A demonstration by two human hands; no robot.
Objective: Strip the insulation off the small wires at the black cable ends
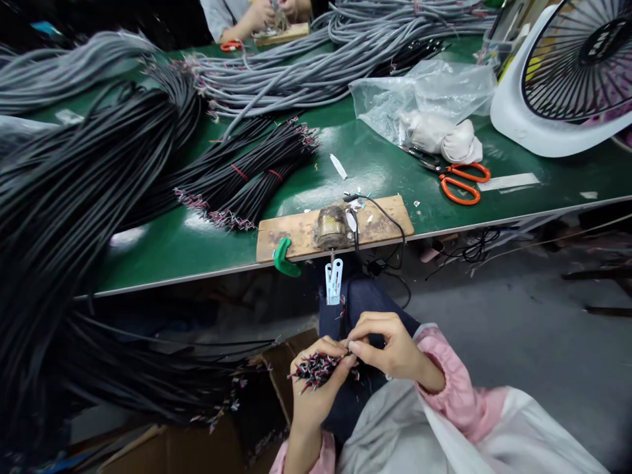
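Observation:
My left hand (pixel 316 400) is closed round a bundle of thin black cables (pixel 316 370), whose red, white and black wire ends fan out above the fist. My right hand (pixel 388 343) meets it at the left fingertips, thumb and forefinger pinched on what looks like the end of one cable. Just beyond the hands, a light blue clothes peg (pixel 334 282) hangs on the shaft of a small grimy motor (pixel 330 227). That motor sits on a wooden board (pixel 291 227) held at the table edge by a green clamp (pixel 285 258).
Black cable bundles (pixel 247 174) and grey cables (pixel 296 72) cover the table's left and back. Orange-handled scissors (pixel 461 181), a plastic bag (pixel 419 92) and a white fan (pixel 513 112) lie to the right. A cardboard box (pixel 182 451) stands below left. Across the table, a person's hands (pixel 276 13) work.

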